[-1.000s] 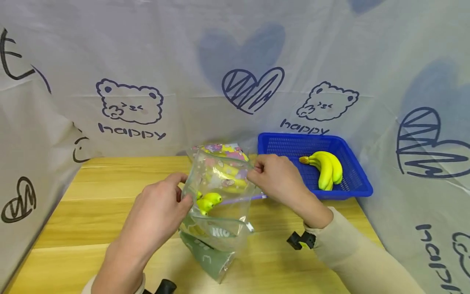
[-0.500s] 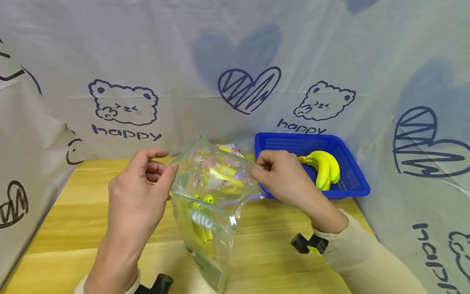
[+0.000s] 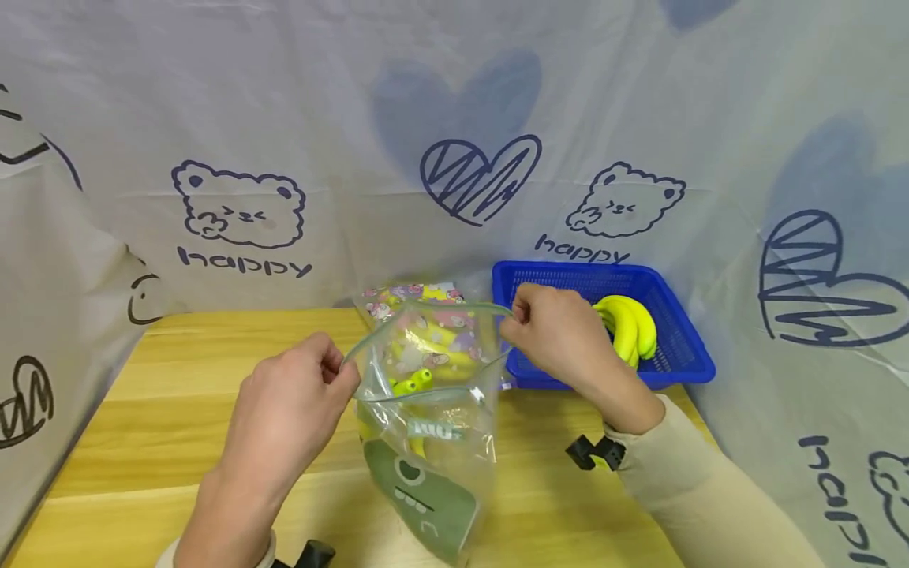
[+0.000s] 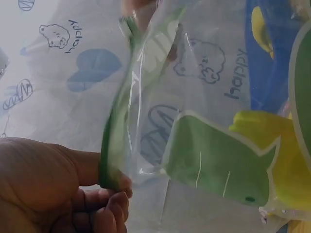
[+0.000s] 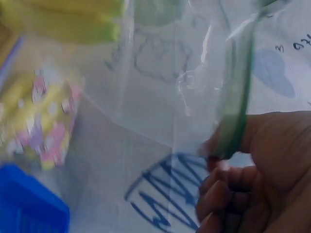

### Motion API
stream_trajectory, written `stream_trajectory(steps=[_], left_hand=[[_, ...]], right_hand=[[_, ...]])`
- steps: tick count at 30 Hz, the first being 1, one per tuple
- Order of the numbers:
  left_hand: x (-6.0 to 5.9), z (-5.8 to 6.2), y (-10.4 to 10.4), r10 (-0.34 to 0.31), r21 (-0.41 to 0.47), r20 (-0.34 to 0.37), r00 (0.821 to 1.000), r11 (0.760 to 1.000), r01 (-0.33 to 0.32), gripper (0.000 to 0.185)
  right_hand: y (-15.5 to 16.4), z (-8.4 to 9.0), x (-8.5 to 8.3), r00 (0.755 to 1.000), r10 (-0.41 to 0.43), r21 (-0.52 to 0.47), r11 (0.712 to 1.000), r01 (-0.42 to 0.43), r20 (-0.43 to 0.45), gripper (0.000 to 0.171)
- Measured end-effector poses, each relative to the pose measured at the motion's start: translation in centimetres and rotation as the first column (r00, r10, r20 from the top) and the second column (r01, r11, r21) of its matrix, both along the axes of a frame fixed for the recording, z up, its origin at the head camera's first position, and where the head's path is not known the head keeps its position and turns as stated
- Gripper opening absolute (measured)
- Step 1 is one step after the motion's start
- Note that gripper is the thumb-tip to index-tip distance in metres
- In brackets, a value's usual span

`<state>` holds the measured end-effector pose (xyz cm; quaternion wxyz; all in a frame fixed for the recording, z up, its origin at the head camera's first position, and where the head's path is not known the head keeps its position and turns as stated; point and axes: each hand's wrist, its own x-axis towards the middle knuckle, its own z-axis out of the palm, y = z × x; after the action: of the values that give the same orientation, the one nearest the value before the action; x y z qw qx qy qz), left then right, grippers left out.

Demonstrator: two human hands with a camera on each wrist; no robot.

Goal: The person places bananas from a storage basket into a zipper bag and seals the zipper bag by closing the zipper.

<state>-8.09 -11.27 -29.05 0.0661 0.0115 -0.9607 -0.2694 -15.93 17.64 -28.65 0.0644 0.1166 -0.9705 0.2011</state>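
Note:
A clear zip bag [image 3: 433, 493] with a green cartoon face hangs between both hands, its mouth spread wide. My left hand [image 3: 294, 406] pinches the left corner of the rim; in the left wrist view, thumb and forefinger grip the green zip strip [image 4: 108, 141]. Opposite it, my right hand [image 3: 557, 331] pinches the right corner, also plain in the right wrist view, where fingers hold the green strip [image 5: 238, 107]. Inside the bag are yellow bananas [image 4: 257, 124], their green-yellow stem ends [image 3: 412, 384] showing through the opening. The white zip slider [image 3: 477, 394] sits on the near rim.
Behind the bag lies a patterned pouch [image 3: 383, 300] holding yellow things. A blue basket [image 3: 682, 347] at the back right contains a bunch of bananas [image 3: 628, 323]. The wooden table [image 3: 156, 426] is bordered by white sheets [image 3: 341, 142] with drawings.
The bag was lifted and tilted, then lowered a little, its face now towards me. My left hand, loosely spread at the rim half a second ago, now pinches it. The bananas shifted inside.

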Motion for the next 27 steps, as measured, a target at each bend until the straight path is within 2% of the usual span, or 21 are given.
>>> stream_trajectory(steps=[3,5,7,10,12,15,17,21,24,27], left_hand=[[-0.1,0.0,0.1,-0.016,-0.071,-0.019,1.000,0.997,0.014,0.015],[-0.2,-0.1,0.7,-0.042,-0.104,-0.070,0.997,0.994,0.034,0.015],[-0.4,-0.3,1.4,-0.096,-0.135,-0.139,0.986,0.988,0.077,0.017],[-0.7,-0.6,2.3,-0.167,-0.181,-0.228,0.959,0.975,0.126,0.021],[-0.9,-0.5,2.3,-0.176,-0.183,-0.213,0.961,0.973,0.138,0.021],[-1.1,-0.2,2.1,-0.136,-0.133,-0.110,0.985,0.984,0.121,0.019],[-1.1,0.0,1.9,-0.112,-0.096,-0.059,0.992,0.990,0.106,0.017],[-1.2,0.2,1.9,-0.106,-0.056,-0.048,0.993,0.993,0.103,0.015],[-1.3,0.1,2.2,-0.113,-0.039,-0.052,0.992,0.993,0.111,0.015],[-1.3,0.0,2.4,-0.117,-0.027,-0.049,0.992,0.993,0.116,0.015]], right_hand=[[0.7,0.3,-0.1,0.999,0.008,0.042,0.999,-0.010,0.036,0.015],[0.9,0.3,-0.1,0.997,0.047,0.015,0.999,-0.048,0.061,0.016],[0.8,0.3,0.0,0.994,0.092,-0.017,0.996,-0.091,0.060,0.016],[0.6,0.1,-0.2,0.992,0.123,-0.061,0.991,-0.121,0.039,0.016],[0.8,0.0,-0.4,0.989,0.134,-0.089,0.988,-0.129,0.056,0.018],[1.7,-0.3,-1.0,0.981,0.157,-0.168,0.976,-0.137,0.111,0.023],[2.6,-0.6,-1.5,0.976,0.155,-0.225,0.967,-0.119,0.151,0.027],[5.1,-1.7,-2.8,0.983,0.077,-0.230,0.972,-0.037,0.167,0.030],[7.2,-3.1,-4.1,0.989,-0.031,-0.131,0.990,0.050,0.146,0.026],[9.6,-4.6,-5.8,0.980,-0.157,-0.015,0.987,0.160,0.123,0.027]])
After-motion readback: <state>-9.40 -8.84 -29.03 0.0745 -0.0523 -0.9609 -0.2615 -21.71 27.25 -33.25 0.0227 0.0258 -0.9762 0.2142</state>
